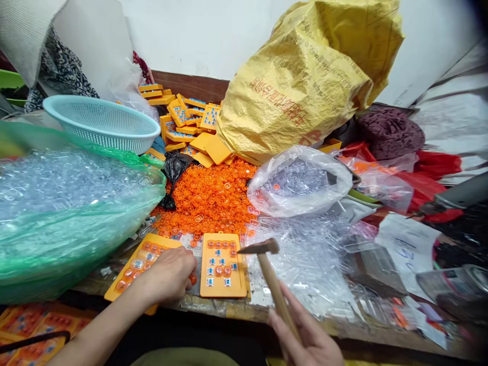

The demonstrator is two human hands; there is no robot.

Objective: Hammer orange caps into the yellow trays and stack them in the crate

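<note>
- Left hand (173, 269), just left of bottom centre, is pinched around an orange cap (193, 279); right hand (307, 333), lower right of centre, is wrapped round a hammer (275, 284).
- Between them on the counter (263, 314) lies the middle board (239, 285), I'd say half done: top row capped, several blue pieces (210, 282) bare.
- Left board (113, 292), partly behind the forearm, looks nearly filled.
- Heaped boards (209, 118), upper centre, seem uncapped; stacked boards (43, 325), lower left, seem finished.
</note>
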